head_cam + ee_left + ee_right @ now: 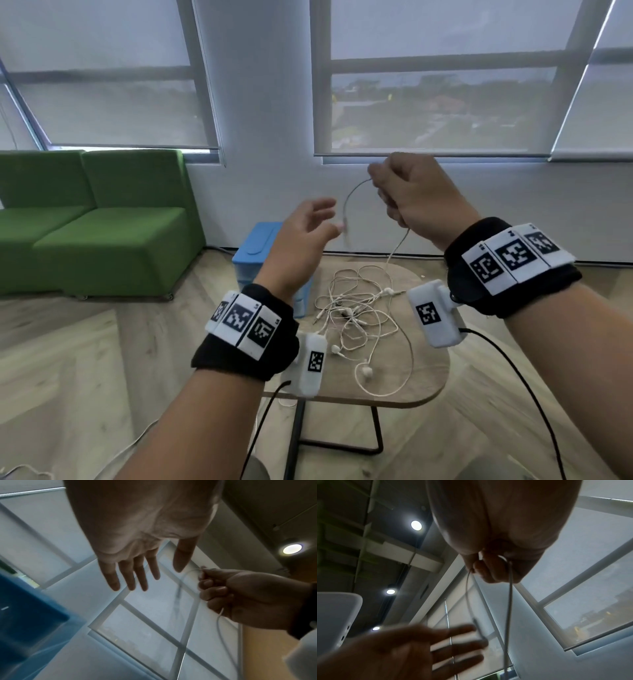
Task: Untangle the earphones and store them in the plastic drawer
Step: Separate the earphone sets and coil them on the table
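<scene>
A tangle of white earphones (356,308) lies on the small wooden table (428,377). My right hand (407,195) is raised high above it and grips one white cable (509,601), which loops out of the fist; its short end (346,212) with the plug dangles to the left, the long part runs down to the tangle. My left hand (308,226) hovers with fingers (135,577) spread straight, just left of the dangling end, holding nothing. The blue plastic drawer unit (255,246) stands at the table's left, partly hidden behind my left hand.
A green sofa (96,219) sits at the left against the wall. Windows with roller blinds (435,78) fill the wall ahead. Black cables (513,377) trail from both wrist cameras. The floor around the table is wood.
</scene>
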The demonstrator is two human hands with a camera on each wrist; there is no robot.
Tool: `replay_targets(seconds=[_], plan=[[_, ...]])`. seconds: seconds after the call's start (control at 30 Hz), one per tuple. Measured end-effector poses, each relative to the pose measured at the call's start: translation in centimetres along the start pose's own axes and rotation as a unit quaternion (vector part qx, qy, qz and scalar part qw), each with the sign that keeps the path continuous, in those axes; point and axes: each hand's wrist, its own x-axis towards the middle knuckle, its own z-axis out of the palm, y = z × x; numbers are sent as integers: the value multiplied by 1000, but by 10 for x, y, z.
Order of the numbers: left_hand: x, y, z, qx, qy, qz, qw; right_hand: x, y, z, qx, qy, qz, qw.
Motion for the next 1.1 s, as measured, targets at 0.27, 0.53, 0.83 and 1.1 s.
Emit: replay_targets(seconds=[0.27, 0.53, 0.83, 1.1], plan=[[1, 20, -6, -42, -69, -3, 997, 2, 9, -13, -251, -15, -99, 963], [1, 22, -12, -56, -82, -26, 995, -11, 65, -17, -272, -18, -16, 962], [3, 19, -6, 22, -109, -38, 993, -19, 47, 19, 45, -154, 15, 987], [-6, 3, -23, -4, -64, -67, 996, -25, 47, 18, -23, -128, -37, 991]])
